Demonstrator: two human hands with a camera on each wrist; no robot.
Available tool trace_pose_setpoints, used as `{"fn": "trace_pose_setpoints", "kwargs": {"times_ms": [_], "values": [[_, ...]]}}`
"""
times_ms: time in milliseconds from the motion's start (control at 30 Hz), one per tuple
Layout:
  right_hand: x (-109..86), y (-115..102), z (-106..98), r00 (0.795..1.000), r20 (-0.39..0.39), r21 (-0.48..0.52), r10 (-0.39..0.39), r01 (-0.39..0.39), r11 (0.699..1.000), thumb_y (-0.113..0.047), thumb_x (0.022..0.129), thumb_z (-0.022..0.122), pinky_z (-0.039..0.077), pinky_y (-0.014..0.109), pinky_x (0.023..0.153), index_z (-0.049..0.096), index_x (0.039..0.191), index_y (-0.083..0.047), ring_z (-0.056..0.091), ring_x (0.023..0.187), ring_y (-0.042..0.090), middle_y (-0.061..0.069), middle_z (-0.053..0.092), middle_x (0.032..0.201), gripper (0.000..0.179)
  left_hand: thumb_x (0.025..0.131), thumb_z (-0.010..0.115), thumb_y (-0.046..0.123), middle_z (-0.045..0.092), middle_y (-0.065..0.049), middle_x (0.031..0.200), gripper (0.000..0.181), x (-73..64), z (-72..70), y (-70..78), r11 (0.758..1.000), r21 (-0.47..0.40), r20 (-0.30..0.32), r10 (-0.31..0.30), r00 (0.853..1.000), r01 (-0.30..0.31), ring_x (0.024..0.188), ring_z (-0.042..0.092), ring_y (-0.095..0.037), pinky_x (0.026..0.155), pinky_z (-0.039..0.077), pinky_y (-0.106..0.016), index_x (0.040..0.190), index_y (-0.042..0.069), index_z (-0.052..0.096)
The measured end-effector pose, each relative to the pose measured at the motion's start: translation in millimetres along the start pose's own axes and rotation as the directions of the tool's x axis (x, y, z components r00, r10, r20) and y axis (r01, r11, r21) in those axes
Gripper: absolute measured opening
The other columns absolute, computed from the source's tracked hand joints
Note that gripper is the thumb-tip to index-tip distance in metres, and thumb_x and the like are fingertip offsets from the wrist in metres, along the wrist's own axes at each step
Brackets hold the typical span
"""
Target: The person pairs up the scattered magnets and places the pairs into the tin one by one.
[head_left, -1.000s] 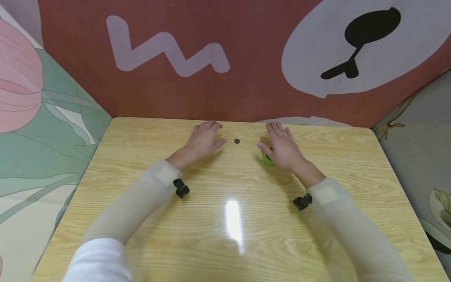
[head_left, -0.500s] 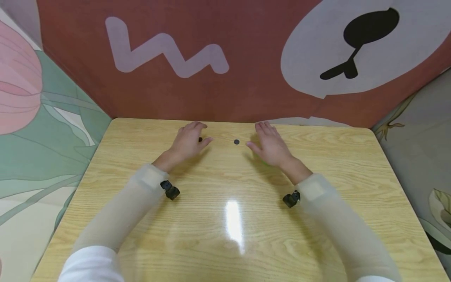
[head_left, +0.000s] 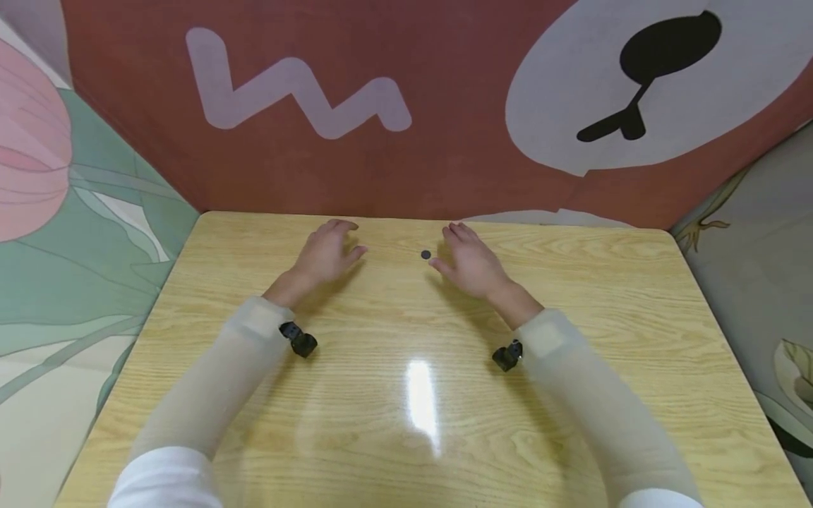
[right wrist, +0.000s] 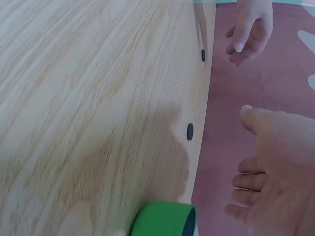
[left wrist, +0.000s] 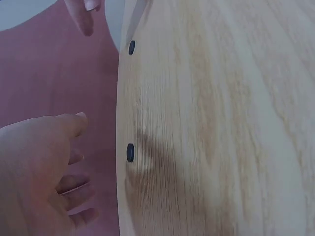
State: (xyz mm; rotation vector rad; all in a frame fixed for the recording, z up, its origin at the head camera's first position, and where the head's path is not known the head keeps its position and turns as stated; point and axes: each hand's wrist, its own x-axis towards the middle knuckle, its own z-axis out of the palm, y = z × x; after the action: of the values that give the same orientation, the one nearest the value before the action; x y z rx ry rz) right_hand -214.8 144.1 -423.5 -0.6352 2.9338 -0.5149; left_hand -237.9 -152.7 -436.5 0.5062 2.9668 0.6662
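Note:
My left hand (head_left: pixel 322 255) is over the far part of the wooden table with its fingers relaxed, holding nothing. Opposite it, my right hand (head_left: pixel 475 267) is also relaxed and holds nothing, its thumb close to a small black disc (head_left: pixel 426 255). In the left wrist view a second black disc (left wrist: pixel 130 152) lies nearer my left hand; in the head view that hand hides it. A green round thing with a dark hollow end (right wrist: pixel 162 219) stands below my right hand in the right wrist view, hidden under that hand in the head view.
The wooden table (head_left: pixel 381 409) ends at a reddish-brown patterned backdrop (head_left: pixel 444 176) just beyond my fingertips. Printed panels border it left and right. A small black camera sits on each wrist, and a bright light reflection (head_left: pixel 421 398) marks the tabletop.
Both hands have moved left over the table. The black disc beside my left hand showed half a second ago, and the green thing showed earlier; both are now covered in the head view.

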Motion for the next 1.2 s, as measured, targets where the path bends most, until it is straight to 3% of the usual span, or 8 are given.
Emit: {"fn": "trace_pose_setpoints", "kwargs": {"times_ms": [300,567,833,1200], "values": [[9.0,-6,12,1.0,-0.014,0.0,0.003,-0.003,1.0,-0.032,0.104,0.061,0.044,0.049,0.109,0.046,0.148,0.006,0.046,0.136,0.04,0.025,0.051,0.146,0.06,0.1,0.067,0.028,0.055,-0.022,0.141,0.051,2.0,0.9,-9.6,0.997,-0.063,0.022,-0.032,0.999,0.033,0.132,0.049,-0.038,0.112,0.038,-0.051,0.139,-0.004,0.056],[20.5,-15,22,0.994,-0.066,0.058,0.082,-0.079,0.995,-0.024,0.103,0.064,0.05,0.046,0.102,0.056,0.142,0.002,0.058,0.124,0.036,0.021,0.061,0.134,0.048,0.099,0.069,0.023,0.058,-0.021,0.133,0.049,3.5,6.6,-15.3,0.994,-0.09,0.052,-0.063,0.997,0.068,0.121,0.054,-0.035,0.105,0.043,-0.047,0.139,-0.003,0.056],[25.1,-19,32,0.971,-0.121,0.114,0.207,-0.193,0.975,-0.018,0.101,0.067,0.056,0.042,0.09,0.062,0.136,0.001,0.064,0.109,0.03,0.017,0.066,0.121,0.04,0.099,0.069,0.019,0.063,-0.02,0.124,0.041,8.7,11.7,-19.3,0.992,-0.112,0.063,-0.055,0.997,0.061,0.112,0.056,-0.033,0.1,0.047,-0.045,0.132,-0.004,0.063],[28.0,-16,49,0.947,-0.133,0.147,0.293,-0.273,0.951,-0.02,0.099,0.068,0.054,0.045,0.092,0.067,0.126,0.001,0.063,0.11,0.033,0.018,0.065,0.116,0.034,0.1,0.068,0.019,0.065,-0.017,0.115,0.031,11.7,21.1,-18.0,0.992,-0.11,0.037,-0.055,0.998,0.059,0.105,0.057,-0.031,0.094,0.048,-0.044,0.124,-0.001,0.068]]}}
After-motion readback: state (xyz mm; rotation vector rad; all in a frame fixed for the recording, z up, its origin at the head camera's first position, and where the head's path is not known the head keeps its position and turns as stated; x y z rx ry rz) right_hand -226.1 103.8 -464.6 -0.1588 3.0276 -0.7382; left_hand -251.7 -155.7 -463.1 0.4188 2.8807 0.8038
